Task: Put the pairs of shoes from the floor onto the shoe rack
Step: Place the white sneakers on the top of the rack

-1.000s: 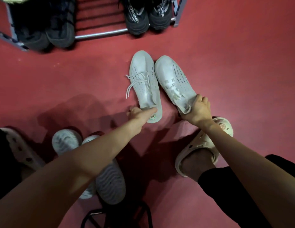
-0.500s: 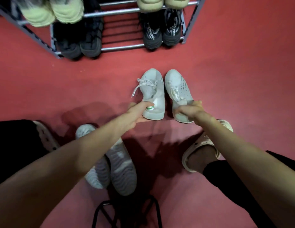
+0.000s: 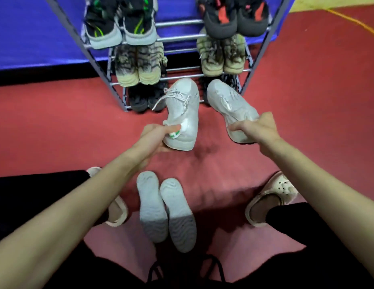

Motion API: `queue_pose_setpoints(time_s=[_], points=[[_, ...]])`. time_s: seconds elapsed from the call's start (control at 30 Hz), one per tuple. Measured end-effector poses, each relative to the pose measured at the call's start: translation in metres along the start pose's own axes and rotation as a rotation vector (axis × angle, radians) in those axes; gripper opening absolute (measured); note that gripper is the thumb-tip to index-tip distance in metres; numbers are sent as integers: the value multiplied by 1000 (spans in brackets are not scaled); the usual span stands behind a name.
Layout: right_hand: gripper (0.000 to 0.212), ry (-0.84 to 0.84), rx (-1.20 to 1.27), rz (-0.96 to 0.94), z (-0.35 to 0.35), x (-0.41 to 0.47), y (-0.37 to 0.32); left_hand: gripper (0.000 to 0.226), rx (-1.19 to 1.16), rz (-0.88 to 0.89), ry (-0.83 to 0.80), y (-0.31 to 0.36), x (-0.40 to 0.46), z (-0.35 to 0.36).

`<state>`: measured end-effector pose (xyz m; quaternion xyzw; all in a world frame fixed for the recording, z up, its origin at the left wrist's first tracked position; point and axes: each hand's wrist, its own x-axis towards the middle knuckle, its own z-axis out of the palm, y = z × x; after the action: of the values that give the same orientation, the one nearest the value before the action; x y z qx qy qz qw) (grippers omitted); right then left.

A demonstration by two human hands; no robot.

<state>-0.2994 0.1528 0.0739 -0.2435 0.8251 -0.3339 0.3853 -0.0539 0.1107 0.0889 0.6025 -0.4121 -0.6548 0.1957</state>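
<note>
Head view, one pair in transit. The left hand (image 3: 154, 135) grips the heel of the left white sneaker (image 3: 183, 113), thumb over the collar and fingers beneath the sole; the right hand (image 3: 256, 130) pinches the heel collar of the right white sneaker (image 3: 232, 105). Both shoes are held clear of the red floor (image 3: 307, 101) at centre frame, just in front of the shoe rack (image 3: 182, 39), which fills the upper centre and already carries several pairs. Each shoe's long axis runs from heel, nearest the viewer, to toe, pointing up-frame toward the rack's lower tiers; the right shoe leans toward upper left. The knit uppers look soft and light, the soles stiffer, so the heel is probably the firmest hold. A second pale pair (image 3: 165, 209) lies sole-up on the floor at lower centre.
</note>
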Motion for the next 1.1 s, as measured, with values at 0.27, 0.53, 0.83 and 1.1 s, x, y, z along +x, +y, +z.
queue_pose_setpoints(time_s=[0.27,0.53,0.83,1.1], points=[[77,168,88,-294,3,-76,-57,48,-65,199,24,44,-62,-56],[82,235,192,-422,18,-94,-137,20,-161,323,44,104,-77,-91],[67,160,250,-473,45,-85,-219,19,-227,429,90,172,-63,-123],[46,186,269,-452,89,-47,-293,28,-340,476,196,227,-6,-147]])
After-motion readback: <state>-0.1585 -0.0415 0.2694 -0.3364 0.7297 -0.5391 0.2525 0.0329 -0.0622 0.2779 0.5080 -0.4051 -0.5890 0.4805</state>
